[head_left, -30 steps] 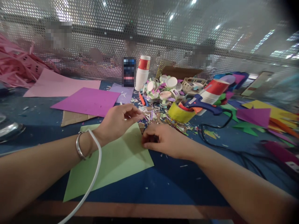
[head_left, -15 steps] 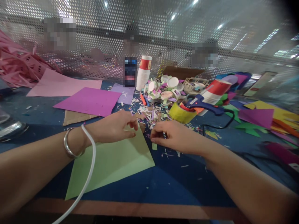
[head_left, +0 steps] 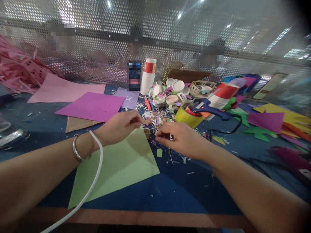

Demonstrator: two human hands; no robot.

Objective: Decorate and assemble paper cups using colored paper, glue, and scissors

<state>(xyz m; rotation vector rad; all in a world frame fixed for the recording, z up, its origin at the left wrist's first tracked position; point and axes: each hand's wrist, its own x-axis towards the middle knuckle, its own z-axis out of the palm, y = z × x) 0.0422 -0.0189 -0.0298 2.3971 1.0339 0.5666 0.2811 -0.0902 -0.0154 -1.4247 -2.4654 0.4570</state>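
Fingers on the left hand curl loosely near the middle of the frame, with the thumb tucked in close, and I can't tell if they pinch anything. The right hand faces it from the other side. Its thumb and first finger bend toward each other and their tips sit near together, but I can't tell if a tiny bit is between them.

Under the left hand and arm lies the big green sheet, left of the middle and low in the frame. Its near edge slants up from the lower left toward the right, and its right edge leans up to a corner by the left fingertips. So the left hand is the nearer one to the sheet, and the right hand is just past its right edge.

A small green scrap lies straight below the right fingertips, apart from them and just beside the sheet. It is a little taller than wide, and the right hand is nearer to it. One brown piece lies in the gap between the two hands, by the sheet's top right corner. All this is on the blue table.
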